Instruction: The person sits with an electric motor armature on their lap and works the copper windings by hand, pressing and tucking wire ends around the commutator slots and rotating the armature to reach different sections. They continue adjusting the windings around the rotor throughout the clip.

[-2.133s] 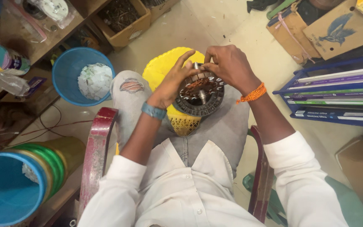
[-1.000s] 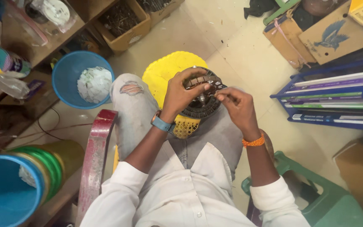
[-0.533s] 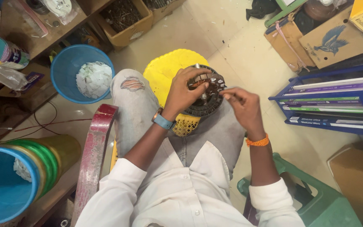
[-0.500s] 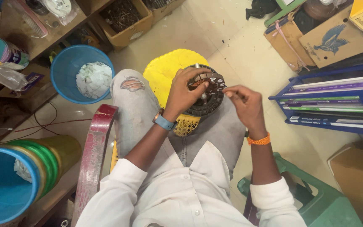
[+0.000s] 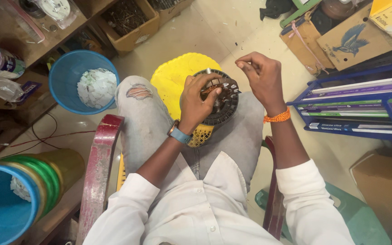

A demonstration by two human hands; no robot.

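Observation:
A round dark motor stator (image 5: pixel 223 106) with copper windings rests on my lap, above a yellow stool (image 5: pixel 173 77). My left hand (image 5: pixel 196 100), with a blue wristband, grips the stator's left rim and top. My right hand (image 5: pixel 259 77), with an orange thread on the wrist, is raised to the right of the stator, its fingertips pinched together, seemingly on a thin wire that is too fine to make out. I sit in a dark red chair (image 5: pixel 98 168).
A blue bin (image 5: pixel 69 75) with white paper scraps stands left of my knee. Stacked coloured buckets (image 5: pixel 19 195) sit at lower left. A blue rack of tube boxes (image 5: pixel 359 106) and cardboard boxes (image 5: pixel 336 36) are at right. A green stool (image 5: pixel 364 218) stands behind.
My right hand has lifted up and away from the stator to the right, fingers pinched. My left hand stays on the stator.

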